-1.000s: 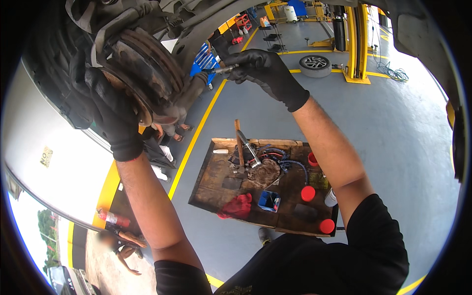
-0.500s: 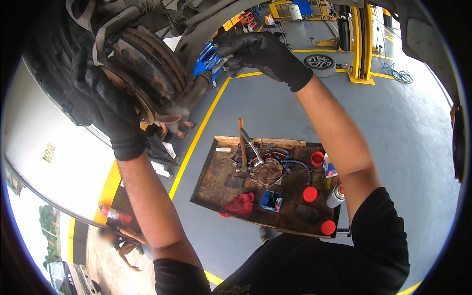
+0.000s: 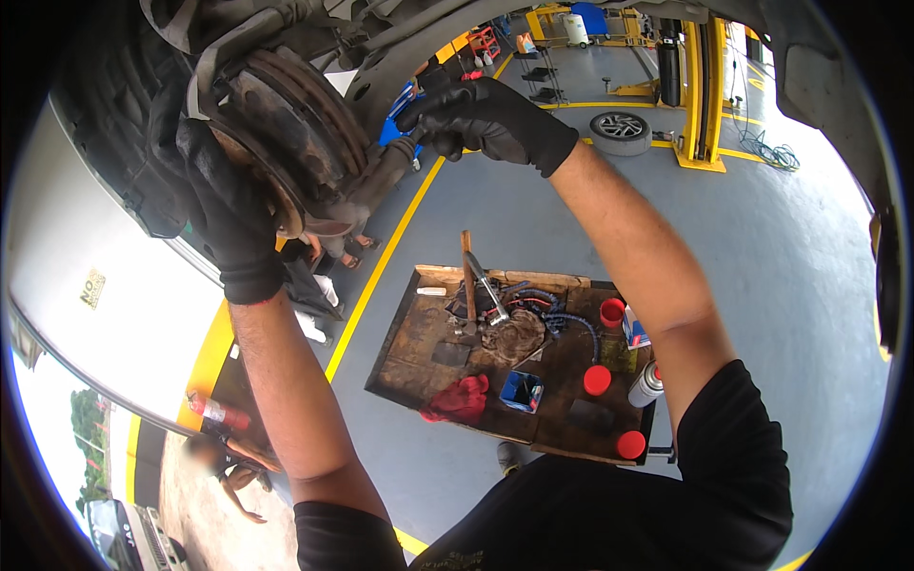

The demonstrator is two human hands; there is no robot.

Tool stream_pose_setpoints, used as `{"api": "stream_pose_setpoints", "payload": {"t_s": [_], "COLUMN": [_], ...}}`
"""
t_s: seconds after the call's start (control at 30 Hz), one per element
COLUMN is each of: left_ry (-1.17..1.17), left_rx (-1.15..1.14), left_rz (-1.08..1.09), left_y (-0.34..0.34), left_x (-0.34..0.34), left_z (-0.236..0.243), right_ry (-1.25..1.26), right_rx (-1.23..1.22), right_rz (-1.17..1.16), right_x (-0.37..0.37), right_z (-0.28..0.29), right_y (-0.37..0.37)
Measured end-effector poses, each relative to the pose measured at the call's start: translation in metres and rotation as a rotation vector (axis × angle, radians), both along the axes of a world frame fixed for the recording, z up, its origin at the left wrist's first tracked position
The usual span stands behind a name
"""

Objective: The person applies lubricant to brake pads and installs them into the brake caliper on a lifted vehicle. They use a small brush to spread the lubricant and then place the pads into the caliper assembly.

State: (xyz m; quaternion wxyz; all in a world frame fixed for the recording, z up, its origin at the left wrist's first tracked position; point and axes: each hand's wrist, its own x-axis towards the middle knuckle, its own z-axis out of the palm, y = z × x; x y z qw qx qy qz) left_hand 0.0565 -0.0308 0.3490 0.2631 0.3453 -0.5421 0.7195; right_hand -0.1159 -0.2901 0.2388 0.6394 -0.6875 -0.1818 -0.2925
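Both my hands wear black gloves and are raised to the underside of a vehicle. My left hand (image 3: 224, 195) is closed round the near edge of a rusty brake disc (image 3: 249, 157); its fingertips are partly hidden. My right hand (image 3: 486, 124) pinches the tip of a grimy rod joint (image 3: 395, 157), which has a ribbed collar and juts out from beside the disc. My fingers cover most of that tip. Behind the disc stands a dark suspension arm (image 3: 214, 52).
Below my arms stands a tool tray (image 3: 400, 371) with a hammer (image 3: 468, 271), a ratchet (image 3: 487, 285), a red cloth (image 3: 459, 400), red lids (image 3: 597, 380) and a spray can (image 3: 647, 383). Further off are a yellow lift post (image 3: 703, 90) and a wheel (image 3: 620, 128). People crouch at the left.
My right hand has moved slightly left and down, closer against the ribbed collar, and covers the metal tip that showed before. My left hand has stayed nearly in place on the disc.
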Motion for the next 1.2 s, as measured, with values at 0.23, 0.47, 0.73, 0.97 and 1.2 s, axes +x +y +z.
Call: {"api": "stream_pose_setpoints", "payload": {"t_s": [0.23, 0.47, 0.73, 0.97, 1.2], "left_ry": [0.088, 0.129, 0.153, 0.079, 0.199], "left_rx": [0.017, 0.041, 0.042, 0.058, 0.125], "left_rz": [-0.054, -0.098, -0.03, -0.105, -0.208], "left_y": [0.0, -0.004, 0.002, -0.003, 0.001], "left_x": [0.009, 0.008, 0.007, 0.007, 0.013], "left_z": [-0.005, 0.001, -0.006, 0.001, 0.002], "right_ry": [-0.076, -0.167, -0.101, -0.142, 0.09], "right_rx": [-0.014, 0.091, -0.205, -0.126, -0.172], "right_rz": [-0.033, 0.037, -0.034, -0.009, -0.063], "right_x": [-0.001, 0.014, 0.009, 0.014, 0.018], "right_z": [-0.014, -0.016, -0.004, -0.015, 0.003], "right_y": [0.004, 0.005, 0.01, -0.004, 0.021]}}
